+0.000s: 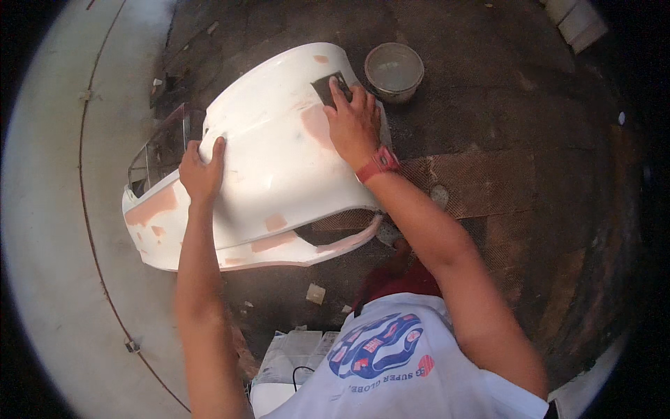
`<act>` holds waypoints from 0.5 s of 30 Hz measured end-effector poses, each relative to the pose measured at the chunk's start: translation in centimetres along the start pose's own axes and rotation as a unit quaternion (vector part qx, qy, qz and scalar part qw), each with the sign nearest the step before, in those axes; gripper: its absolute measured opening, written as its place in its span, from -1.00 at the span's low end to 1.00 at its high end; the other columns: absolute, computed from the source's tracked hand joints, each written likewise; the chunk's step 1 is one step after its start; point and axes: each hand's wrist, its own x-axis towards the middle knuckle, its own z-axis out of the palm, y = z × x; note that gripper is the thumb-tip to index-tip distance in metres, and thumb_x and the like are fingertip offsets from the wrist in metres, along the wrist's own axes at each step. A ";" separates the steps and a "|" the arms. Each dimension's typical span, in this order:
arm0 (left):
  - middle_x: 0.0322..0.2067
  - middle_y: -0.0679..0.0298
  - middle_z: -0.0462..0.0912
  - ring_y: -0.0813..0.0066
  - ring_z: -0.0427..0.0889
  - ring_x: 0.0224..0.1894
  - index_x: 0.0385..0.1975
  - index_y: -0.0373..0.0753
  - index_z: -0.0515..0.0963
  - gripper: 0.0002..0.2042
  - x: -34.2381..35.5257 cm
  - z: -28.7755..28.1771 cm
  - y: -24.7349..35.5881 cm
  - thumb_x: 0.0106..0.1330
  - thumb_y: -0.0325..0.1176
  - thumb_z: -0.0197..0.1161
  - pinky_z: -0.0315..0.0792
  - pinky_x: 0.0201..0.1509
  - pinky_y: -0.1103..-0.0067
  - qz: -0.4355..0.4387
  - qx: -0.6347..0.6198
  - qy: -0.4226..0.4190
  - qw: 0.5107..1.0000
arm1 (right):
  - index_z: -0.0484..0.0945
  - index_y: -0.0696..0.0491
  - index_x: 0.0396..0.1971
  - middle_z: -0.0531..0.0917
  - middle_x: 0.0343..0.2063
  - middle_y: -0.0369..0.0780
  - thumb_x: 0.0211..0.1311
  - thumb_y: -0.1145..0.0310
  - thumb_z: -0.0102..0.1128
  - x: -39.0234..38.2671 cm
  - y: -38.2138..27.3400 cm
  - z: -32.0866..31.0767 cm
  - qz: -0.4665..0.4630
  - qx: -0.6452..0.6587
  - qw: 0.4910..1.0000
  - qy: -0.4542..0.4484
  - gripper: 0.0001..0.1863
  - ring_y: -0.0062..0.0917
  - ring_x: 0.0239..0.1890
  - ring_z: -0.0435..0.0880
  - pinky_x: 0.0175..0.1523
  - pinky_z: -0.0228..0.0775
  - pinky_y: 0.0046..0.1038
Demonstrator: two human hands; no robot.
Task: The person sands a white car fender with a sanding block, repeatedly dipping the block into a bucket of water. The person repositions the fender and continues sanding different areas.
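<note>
A large white curved vehicle body panel (258, 181), with pink patches, lies across the middle of the view. My left hand (202, 164) grips its upper left side, thumb along the surface. My right hand (352, 119) presses a dark square sheet, like sandpaper, (322, 89) onto the panel's upper right, fingers over the sheet and hiding part of it. A red watch is on my right wrist.
A round bucket of cloudy liquid (393, 68) stands beyond the panel's upper right. A pale wall or surface (56, 209) with a thin cable runs along the left. Dark, worn ground (516, 119) has scattered scraps. Papers (283, 356) lie beside my body.
</note>
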 end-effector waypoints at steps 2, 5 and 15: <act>-0.18 -0.10 0.76 -0.16 0.74 -0.07 -0.14 -0.32 0.63 -0.38 -0.2 -0.2 0.1 0.41 0.27 0.42 0.55 0.07 0.12 -0.002 0.004 -0.006 1.000 | 0.45 -0.21 0.57 0.53 0.24 -0.01 0.46 0.13 0.42 -5.5 -1.5 -0.8 -0.077 0.017 0.997 -0.024 -0.29 -0.02 0.28 0.50 0.32 0.39 0.10; -0.19 -0.08 0.75 -0.15 0.73 -0.07 -0.17 -0.31 0.62 -0.39 -0.7 -0.5 -0.4 0.41 0.28 0.42 0.53 0.07 0.11 -0.037 0.001 -0.037 0.999 | 0.52 -0.20 0.51 0.57 0.18 -0.03 0.47 0.09 0.39 -9.5 -3.2 -1.9 -0.147 0.036 0.988 -0.044 -0.35 -0.06 0.25 0.52 0.30 0.40 0.07; -0.18 -0.10 0.77 -0.17 0.73 -0.05 -0.12 -0.32 0.65 -0.37 -0.5 0.2 -0.9 0.40 0.28 0.43 0.53 0.12 0.09 -0.016 0.027 -0.002 1.000 | 0.49 -0.13 0.55 0.59 0.15 0.05 0.51 0.05 0.37 -4.6 -4.5 -1.9 -0.148 -0.026 0.987 -0.063 -0.33 -0.05 0.23 0.56 0.37 0.40 0.07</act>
